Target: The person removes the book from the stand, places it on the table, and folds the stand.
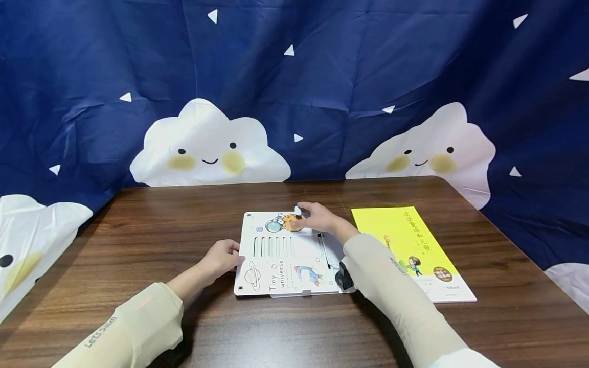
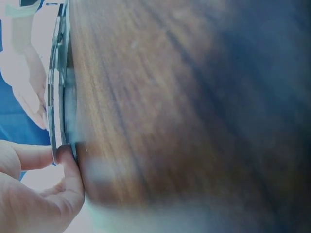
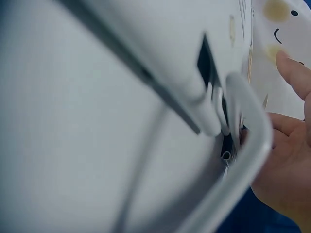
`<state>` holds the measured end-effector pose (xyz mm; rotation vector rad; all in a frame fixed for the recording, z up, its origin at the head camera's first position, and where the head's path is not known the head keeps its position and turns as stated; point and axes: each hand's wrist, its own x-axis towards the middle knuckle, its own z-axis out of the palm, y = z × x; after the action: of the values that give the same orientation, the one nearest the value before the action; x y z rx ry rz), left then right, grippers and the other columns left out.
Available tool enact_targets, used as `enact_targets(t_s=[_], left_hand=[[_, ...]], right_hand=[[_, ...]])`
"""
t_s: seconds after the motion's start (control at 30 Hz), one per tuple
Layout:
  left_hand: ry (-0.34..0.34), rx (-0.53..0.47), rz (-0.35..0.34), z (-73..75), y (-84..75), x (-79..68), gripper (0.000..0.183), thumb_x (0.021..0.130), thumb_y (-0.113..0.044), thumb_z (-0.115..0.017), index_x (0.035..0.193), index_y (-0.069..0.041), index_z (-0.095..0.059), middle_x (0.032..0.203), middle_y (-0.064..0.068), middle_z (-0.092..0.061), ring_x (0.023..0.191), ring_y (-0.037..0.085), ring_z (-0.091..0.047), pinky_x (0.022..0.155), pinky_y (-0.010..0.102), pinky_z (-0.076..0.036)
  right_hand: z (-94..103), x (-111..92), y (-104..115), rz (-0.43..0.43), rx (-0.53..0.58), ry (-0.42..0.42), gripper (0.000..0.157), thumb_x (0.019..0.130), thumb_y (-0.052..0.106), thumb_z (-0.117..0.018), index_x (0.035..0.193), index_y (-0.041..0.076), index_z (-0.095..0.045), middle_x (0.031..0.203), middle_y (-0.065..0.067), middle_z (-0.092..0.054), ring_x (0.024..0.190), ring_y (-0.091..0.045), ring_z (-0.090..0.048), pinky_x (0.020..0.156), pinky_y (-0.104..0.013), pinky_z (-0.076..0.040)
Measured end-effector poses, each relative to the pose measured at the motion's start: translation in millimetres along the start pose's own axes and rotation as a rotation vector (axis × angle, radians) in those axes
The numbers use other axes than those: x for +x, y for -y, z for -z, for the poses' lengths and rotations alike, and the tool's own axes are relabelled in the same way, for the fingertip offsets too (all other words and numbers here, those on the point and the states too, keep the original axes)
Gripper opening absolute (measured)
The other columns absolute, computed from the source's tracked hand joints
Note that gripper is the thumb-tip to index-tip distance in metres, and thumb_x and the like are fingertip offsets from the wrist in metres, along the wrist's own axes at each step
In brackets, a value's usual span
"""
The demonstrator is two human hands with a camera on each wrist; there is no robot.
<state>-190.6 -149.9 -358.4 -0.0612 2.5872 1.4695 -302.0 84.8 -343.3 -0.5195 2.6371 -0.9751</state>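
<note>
A white book stand [image 1: 276,253] printed "Tiny universe" lies on the table, with a row of slots across its middle and a planet and rocket drawn on it. At its left edge my left hand [image 1: 222,258] pinches the panel; the left wrist view has thumb and finger on its two sides. My right hand [image 1: 320,217] reaches over the far right corner and holds the stand near a small white tab [image 1: 298,210]. Close up in the right wrist view are a bent white metal rod [image 3: 255,145] and a hinge; some right fingertips are hidden behind them.
A yellow book [image 1: 400,230] with a cartoon child lies to the right of the stand, partly under the right forearm. The brown wooden table [image 1: 170,220] runs back to a blue curtain [image 1: 322,76] with cloud faces.
</note>
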Motion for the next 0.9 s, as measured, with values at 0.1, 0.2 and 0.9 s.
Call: enact_targets(t_s=[0.1, 0.2, 0.9], left_hand=[[0.004, 0.0, -0.003, -0.4, 0.2, 0.0, 0.014, 0.079, 0.005, -0.053, 0.091, 0.011, -0.05, 0.071, 0.011, -0.05, 0.064, 0.016, -0.053, 0.058, 0.03, -0.049], [0.005, -0.004, -0.005, -0.8, 0.7, 0.3, 0.014, 0.078, 0.005, -0.053, 0.091, 0.011, -0.05, 0.071, 0.011, -0.05, 0.064, 0.016, -0.053, 0.058, 0.03, -0.049], [-0.084, 0.474, -0.177, 15.8, -11.9, 1.0, 0.025, 0.073, -0.013, -0.062, 0.087, 0.007, -0.055, 0.075, 0.011, -0.058, 0.069, 0.022, -0.055, 0.059, 0.033, -0.046]], right_hand=[[-0.1, -0.1, -0.8, -0.002, 0.005, 0.001, 0.074, 0.076, 0.036, -0.064, 0.133, 0.005, -0.03, 0.133, -0.012, -0.033, 0.122, -0.025, -0.027, 0.098, -0.038, -0.024], [-0.6, 0.1, -1.6, 0.0, 0.009, -0.001, 0.073, 0.076, 0.035, -0.064, 0.133, 0.004, -0.03, 0.133, -0.013, -0.034, 0.121, -0.025, -0.028, 0.097, -0.039, -0.024], [4.4, -16.6, 5.6, 0.093, -0.196, -0.044, 0.078, 0.075, 0.04, -0.063, 0.133, 0.0, -0.027, 0.134, -0.014, -0.031, 0.121, -0.027, -0.027, 0.097, -0.039, -0.025]])
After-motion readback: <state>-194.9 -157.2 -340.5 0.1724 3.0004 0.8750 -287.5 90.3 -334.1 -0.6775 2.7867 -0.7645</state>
